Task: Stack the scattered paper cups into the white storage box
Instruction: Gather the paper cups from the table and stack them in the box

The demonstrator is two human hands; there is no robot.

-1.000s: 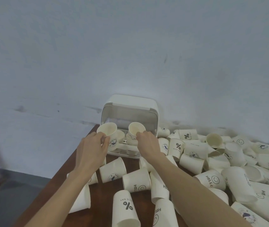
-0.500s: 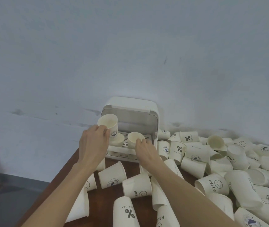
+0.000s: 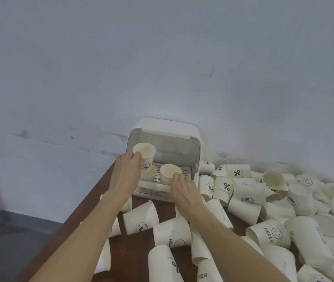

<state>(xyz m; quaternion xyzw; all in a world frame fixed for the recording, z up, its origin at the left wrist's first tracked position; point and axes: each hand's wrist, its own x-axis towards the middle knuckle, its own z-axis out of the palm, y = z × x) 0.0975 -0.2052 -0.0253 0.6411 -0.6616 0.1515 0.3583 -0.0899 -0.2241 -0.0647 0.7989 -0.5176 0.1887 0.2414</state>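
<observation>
Cups fill the scene, but two matter most. The left hand [image 3: 126, 174] curls its fingers round a paper cup [image 3: 144, 157], held upright at the open front of the white storage box [image 3: 165, 151], directly above another cup [image 3: 149, 174] that stands on the box's slatted upper shelf [image 3: 184, 172]. The held cup's mouth faces up and shows a pale inside — nothing plainly in it. Just right of that grip, the right hand [image 3: 184, 190] pinches the near rim of a second cup [image 3: 169, 174], which stands upright on the same shelf, its inside also pale. The box's lid [image 3: 163, 137] is swung up and back over the opening. Below the shelf, a lower tray [image 3: 154, 193] shows at the box's front edge; what it holds cannot be told. Behind both wrists and off to the right of the right hand, loose cups [image 3: 263, 204] lie scattered on the brown table [image 3: 141, 253] — most on their sides, some with mouths up, printed with "HELLO", "%" or a round badge.
</observation>
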